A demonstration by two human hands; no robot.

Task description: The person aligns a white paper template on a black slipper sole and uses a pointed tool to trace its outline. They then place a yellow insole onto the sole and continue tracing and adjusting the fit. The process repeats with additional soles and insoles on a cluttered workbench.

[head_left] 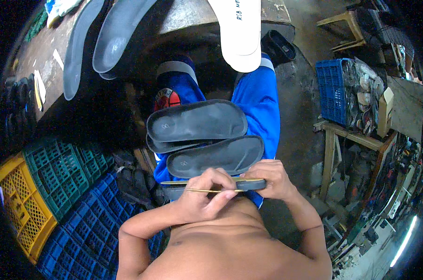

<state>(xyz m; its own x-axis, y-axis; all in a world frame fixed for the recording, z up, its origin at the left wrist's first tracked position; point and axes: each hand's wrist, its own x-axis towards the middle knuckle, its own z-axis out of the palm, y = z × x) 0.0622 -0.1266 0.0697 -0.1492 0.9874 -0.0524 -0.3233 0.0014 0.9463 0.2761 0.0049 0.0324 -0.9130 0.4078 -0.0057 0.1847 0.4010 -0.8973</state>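
Note:
Close to my belly, a dark shoe sole (176, 192) is held edge-on, with a thin yellowish layer along its upper side. My right hand (273, 179) grips the sole's right end, fingers wrapped round it. At its middle, my left hand (207, 191) pinches a narrow yellowish strip (197, 190) that sticks out on both sides of the fingers. Whether the strip is joined to the sole, I cannot tell. Across my lap, just beyond my hands, lie a dark footbed (213, 157) and another dark footbed (197, 121), which rests on a further one mostly hidden under it.
A workbench (183, 22) ahead carries long dark soles (122, 37) and white sole-shaped pieces (241, 39) overhanging its edge. Yellow (22, 205), green (64, 175) and blue crates (92, 224) stand at my left. On the right, a blue crate (332, 88) sits on a wooden stand (351, 134).

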